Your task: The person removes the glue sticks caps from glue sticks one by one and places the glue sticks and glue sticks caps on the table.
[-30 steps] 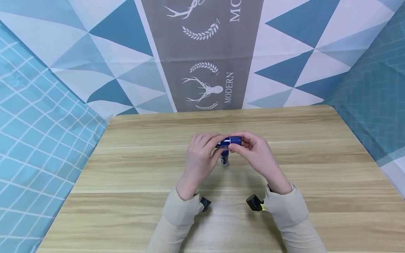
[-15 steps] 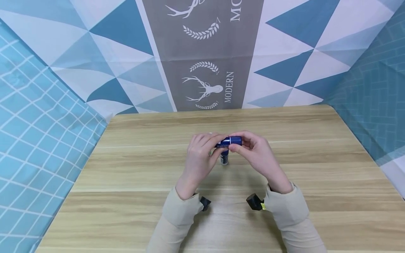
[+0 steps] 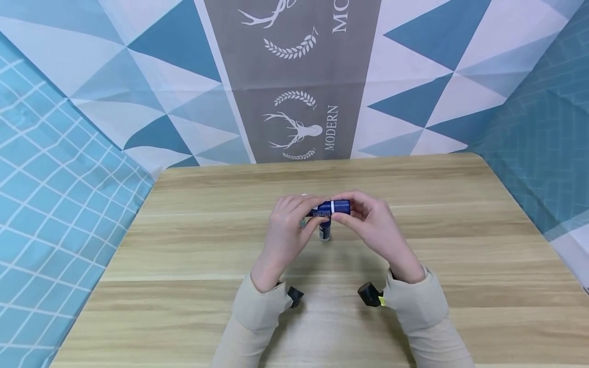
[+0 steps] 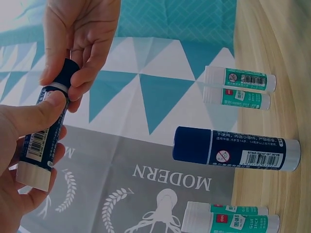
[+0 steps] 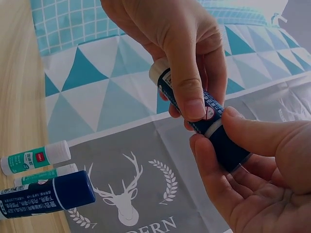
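A blue stick is held between both hands, near the centre of the head view.
Its body is gripped by the left hand, its cap by the right hand. Green sticks, mostly hidden there, are shown at right in the left wrist view; "GLUE STICK" is read on one, "MODERN" on the cloth.

Gaps beside standing blue glue stick
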Demonstrator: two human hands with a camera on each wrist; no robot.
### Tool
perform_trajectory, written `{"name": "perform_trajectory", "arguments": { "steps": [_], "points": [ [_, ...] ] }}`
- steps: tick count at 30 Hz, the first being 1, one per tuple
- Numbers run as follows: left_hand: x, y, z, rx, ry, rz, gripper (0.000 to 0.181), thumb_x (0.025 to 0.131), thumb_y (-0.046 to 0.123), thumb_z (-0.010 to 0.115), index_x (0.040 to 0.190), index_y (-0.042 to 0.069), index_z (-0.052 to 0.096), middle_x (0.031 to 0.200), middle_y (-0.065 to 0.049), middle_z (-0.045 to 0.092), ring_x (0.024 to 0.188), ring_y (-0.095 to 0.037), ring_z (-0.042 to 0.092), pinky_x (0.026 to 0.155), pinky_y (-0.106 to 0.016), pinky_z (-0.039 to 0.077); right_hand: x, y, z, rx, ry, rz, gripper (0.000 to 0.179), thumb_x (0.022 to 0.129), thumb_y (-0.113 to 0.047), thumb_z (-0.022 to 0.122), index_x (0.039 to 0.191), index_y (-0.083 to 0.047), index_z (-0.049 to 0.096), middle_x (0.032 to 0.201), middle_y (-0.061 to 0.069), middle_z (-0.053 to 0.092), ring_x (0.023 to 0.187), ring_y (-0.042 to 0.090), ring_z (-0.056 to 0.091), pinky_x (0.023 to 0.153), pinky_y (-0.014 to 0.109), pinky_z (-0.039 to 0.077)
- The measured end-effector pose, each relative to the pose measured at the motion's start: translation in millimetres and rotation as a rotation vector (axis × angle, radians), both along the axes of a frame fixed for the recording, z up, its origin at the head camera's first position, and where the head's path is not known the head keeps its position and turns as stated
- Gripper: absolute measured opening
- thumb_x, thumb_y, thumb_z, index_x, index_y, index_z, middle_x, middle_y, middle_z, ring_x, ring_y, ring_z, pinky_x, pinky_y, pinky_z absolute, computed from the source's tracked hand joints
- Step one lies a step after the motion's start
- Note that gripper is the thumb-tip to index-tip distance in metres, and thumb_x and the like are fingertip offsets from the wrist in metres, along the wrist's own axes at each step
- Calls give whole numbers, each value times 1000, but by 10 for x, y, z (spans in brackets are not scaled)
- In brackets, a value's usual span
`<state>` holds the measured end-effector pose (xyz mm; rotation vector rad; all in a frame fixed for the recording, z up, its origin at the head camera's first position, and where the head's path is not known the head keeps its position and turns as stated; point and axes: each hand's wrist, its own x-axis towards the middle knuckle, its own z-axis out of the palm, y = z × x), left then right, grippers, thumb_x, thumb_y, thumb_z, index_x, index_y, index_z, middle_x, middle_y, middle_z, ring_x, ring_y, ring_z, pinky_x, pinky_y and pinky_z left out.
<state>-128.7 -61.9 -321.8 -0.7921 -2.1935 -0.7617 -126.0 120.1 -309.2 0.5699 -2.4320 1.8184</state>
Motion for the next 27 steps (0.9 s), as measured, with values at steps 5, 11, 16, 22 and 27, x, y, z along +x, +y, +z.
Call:
{"name": "perform_trajectory", "arguments": {
  "steps": [5, 11, 16, 22, 27],
  "points": [
    [6, -12, -10, 1, -25, -4, 29, 76, 21, 72, 102, 10, 66, 96, -2, 69, 89, -16, 60, 81, -29, 45, 5, -2, -10, 19, 4, -5, 28, 82, -12, 66, 109, -7, 61, 100, 11, 66, 80, 14, 65, 67, 23, 53],
    [7, -23, -5, 10, -45, -9, 30, 75, 20, 73, 102, 9, 66, 95, -3, 69, 89, -16, 60, 82, -29, 45, 10, 0, -2, 37, 20, -11, 29, 81, -10, 66, 110, -7, 61, 102, 12, 66, 83, 16, 65, 69, 22, 53],
    [1, -29, 3, 12, -52, -6, 30, 75, 20, 73, 102, 9, 66, 96, -4, 69, 88, -17, 61, 82, -30, 45, 10, -3, 12, 42, 43, -13, 29, 81, -8, 66, 109, -7, 61, 103, 12, 66, 85, 17, 64, 71, 24, 52],
    [-2, -35, 10, 5, -78, -1, 30, 76, 22, 72, 102, 9, 66, 95, -3, 69, 88, -16, 61, 83, -29, 45, 11, 3, 6, 49, 46, -16, 29, 81, -6, 66, 109, -8, 61, 104, 10, 65, 87, 16, 62, 75, 26, 52],
    [-6, -41, 9, 5, -85, 1, 31, 76, 23, 72, 103, 10, 66, 95, -2, 68, 88, -15, 61, 83, -28, 45, 9, 5, 6, 45, 54, -13, 29, 80, -5, 66, 108, -8, 61, 104, 9, 65, 88, 15, 61, 77, 24, 51]
  ]
}}
